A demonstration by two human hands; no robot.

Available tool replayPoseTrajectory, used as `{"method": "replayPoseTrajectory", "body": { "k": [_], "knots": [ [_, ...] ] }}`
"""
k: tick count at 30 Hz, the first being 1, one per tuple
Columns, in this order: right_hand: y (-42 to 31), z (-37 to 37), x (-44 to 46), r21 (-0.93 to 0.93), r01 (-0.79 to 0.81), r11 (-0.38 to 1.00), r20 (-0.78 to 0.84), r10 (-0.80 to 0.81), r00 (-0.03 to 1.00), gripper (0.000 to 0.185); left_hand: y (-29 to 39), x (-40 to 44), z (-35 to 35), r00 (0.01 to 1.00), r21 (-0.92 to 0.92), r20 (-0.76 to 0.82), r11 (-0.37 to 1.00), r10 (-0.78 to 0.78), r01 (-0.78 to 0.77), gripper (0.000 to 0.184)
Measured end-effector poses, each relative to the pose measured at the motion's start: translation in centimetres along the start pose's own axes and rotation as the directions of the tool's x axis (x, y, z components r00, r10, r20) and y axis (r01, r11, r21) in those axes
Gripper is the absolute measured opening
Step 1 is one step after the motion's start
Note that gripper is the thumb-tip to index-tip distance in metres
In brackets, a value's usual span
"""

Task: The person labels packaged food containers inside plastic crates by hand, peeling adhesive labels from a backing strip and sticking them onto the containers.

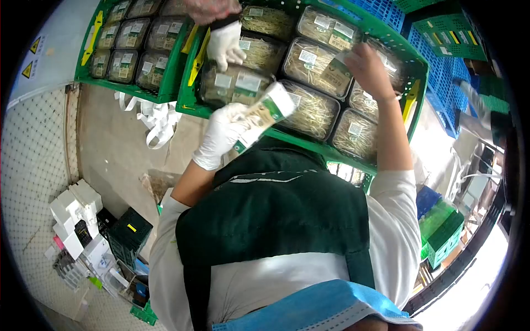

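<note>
My left hand [225, 132], in a white glove, is closed around a stack of printed labels [268, 113] in green, white and beige. It is over the near edge of a green crate [420, 60]. My right hand [370, 69], bare, pinches one label [335, 76] by its upper corner. That label lies over or just above a clear-lidded pack of pale sprouts [305, 57]; whether it touches the lid I cannot tell. Several similar packs fill the crate, such as a sprout pack [309, 110] by the near side. Some carry a small white sticker, others a beige-green label too.
Another person's white-gloved hand [225, 45] reaches in from the top, at a labelled pack [229, 83]. A second green crate [165, 96] with packs stands at the left. White straps [157, 121] hang below it. Blue crates [436, 71] stand at the right, a dark crate [130, 234] lower left.
</note>
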State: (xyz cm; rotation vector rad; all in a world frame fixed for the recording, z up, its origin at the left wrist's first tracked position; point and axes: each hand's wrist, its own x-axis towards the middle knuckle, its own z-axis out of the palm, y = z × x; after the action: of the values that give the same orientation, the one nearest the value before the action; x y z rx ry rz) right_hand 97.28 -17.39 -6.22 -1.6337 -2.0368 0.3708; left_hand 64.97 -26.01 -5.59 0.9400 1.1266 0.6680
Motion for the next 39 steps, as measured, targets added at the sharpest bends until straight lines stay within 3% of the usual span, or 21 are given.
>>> {"method": "replayPoseTrajectory", "body": {
  "k": [1, 4, 8, 9, 10, 11, 12, 14, 16, 17, 18, 20, 21, 22, 26, 28, 30, 33, 36, 38, 39],
  "knots": [
    [1.3, 1.9, -0.1, -0.157, 0.035, 0.987, 0.09, -0.021, 0.996, 0.022, 0.3, -0.3, 0.1, 0.993, -0.116, -0.077, 0.99, -0.086, 0.077, 0.009],
    [4.6, 7.7, -1.8, -0.454, 0.16, 0.877, 0.215, -0.067, 0.974, 0.034, -2.7, -0.4, -2.2, 0.999, -0.028, -0.03, 0.999, -0.026, 0.025, 0.013],
    [1.6, 7.6, -3.9, -0.432, -0.114, 0.895, -0.107, 0.075, 0.991, 0.051, -1.5, -1.1, -1.1, 1.0, -0.134, 0.024, 0.991, -0.009, 0.013, 0.022],
    [0.4, 7.7, -4.8, -0.323, -0.11, 0.94, -0.093, 0.084, 0.992, 0.052, -0.8, -1.2, -0.3, 0.999, -0.182, 0.028, 0.983, 0.031, -0.026, 0.026],
    [-2.2, 6.9, -5.6, 0.19, -0.348, 0.918, 0.204, 0.309, 0.929, 0.051, -0.4, -1.2, 0.4, 0.999, -0.184, 0.029, 0.983, 0.035, -0.029, 0.026],
    [-5.7, 5.2, -5.7, 0.63, -0.414, 0.657, 0.399, 0.184, 0.898, 0.05, -0.1, -1.2, 1.2, 0.997, -0.17, 0.011, 0.983, 0.075, -0.072, 0.026],
    [-8.5, 3.9, -6.1, 0.787, -0.409, 0.462, 0.45, 0.022, 0.893, 0.044, 0.0, -1.3, 1.6, 0.993, -0.155, -0.006, 0.981, 0.115, -0.114, 0.027],
    [-10.3, 3.9, -7.0, 0.643, -0.189, 0.742, 0.369, -0.084, 0.926, 0.024, -0.3, -1.3, 0.5, 0.989, -0.104, 0.084, 0.988, 0.122, -0.113, 0.03],
    [-11.5, 3.2, -7.0, 0.584, -0.13, 0.801, 0.374, -0.123, 0.919, 0.018, 0.7, -0.9, 0.0, 0.976, 0.326, 0.209, 0.945, -0.053, -0.019, 0.032],
    [-12.1, 3.1, -7.3, 0.6, -0.085, 0.796, 0.36, -0.173, 0.917, 0.016, 2.0, -1.3, 2.1, 0.958, 0.178, 0.137, 0.945, 0.252, -0.274, 0.028],
    [-12.6, 3.7, -8.0, 0.608, -0.088, 0.789, 0.311, -0.135, 0.941, 0.017, 1.1, -0.8, 3.5, 0.956, -0.04, 0.048, 0.957, 0.288, -0.286, 0.018],
    [-13.5, 3.7, -8.6, 0.593, -0.148, 0.792, 0.217, 0.019, 0.976, 0.018, 1.1, -1.0, 3.6, 0.968, 0.224, 0.021, 0.943, 0.249, -0.248, 0.011],
    [-12.7, 3.6, -8.4, 0.524, -0.011, 0.852, 0.115, -0.058, 0.992, 0.018, 0.9, -0.7, 3.1, 0.977, 0.468, 0.013, 0.862, 0.215, -0.196, 0.012],
    [-11.2, 3.2, -7.8, 0.437, 0.12, 0.891, 0.022, -0.144, 0.989, 0.019, 0.8, -0.9, 3.2, 0.989, 0.263, 0.017, 0.954, 0.145, -0.145, 0.018],
    [-5.2, -1.0, -4.4, 0.105, -0.187, 0.977, -0.018, 0.19, 0.982, 0.017, 1.4, -2.7, 0.7, 0.998, 0.224, 0.043, 0.973, 0.043, -0.051, 0.015],
    [-3.5, 0.9, -6.8, 0.01, -0.141, 0.99, 0.327, 0.13, 0.936, 0.025, -0.7, -2.7, -1.7, 0.991, -0.113, -0.128, 0.992, 0.036, -0.051, 0.015],
    [-2.4, 5.5, -10.7, -0.124, 0.08, 0.989, 0.337, -0.034, 0.941, 0.029, -1.2, -3.0, -2.3, 0.987, -0.075, -0.156, 0.996, 0.032, -0.045, 0.015],
    [-2.1, 9.8, -12.3, -0.318, 0.083, 0.945, 0.295, 0.015, 0.955, 0.028, -2.3, -2.8, -2.1, 0.989, -0.083, -0.144, 0.996, 0.027, -0.039, 0.018],
    [-2.9, 7.8, -11.3, -0.47, 0.046, 0.881, 0.434, 0.185, 0.882, 0.059, -2.6, -2.9, -1.9, 0.998, -0.13, -0.035, 0.99, 0.057, -0.061, 0.024],
    [-3.1, 5.7, -10.3, -0.38, -0.097, 0.92, 0.422, 0.266, 0.867, 0.068, -2.2, -2.9, -0.7, 0.999, -0.191, 0.016, 0.981, 0.035, -0.031, 0.027],
    [-4.0, 4.0, -9.3, -0.076, -0.26, 0.963, 0.475, 0.265, 0.839, 0.064, -2.3, -2.8, -0.2, 0.99, -0.172, 0.071, 0.979, 0.122, -0.108, 0.03]
  ]
}}
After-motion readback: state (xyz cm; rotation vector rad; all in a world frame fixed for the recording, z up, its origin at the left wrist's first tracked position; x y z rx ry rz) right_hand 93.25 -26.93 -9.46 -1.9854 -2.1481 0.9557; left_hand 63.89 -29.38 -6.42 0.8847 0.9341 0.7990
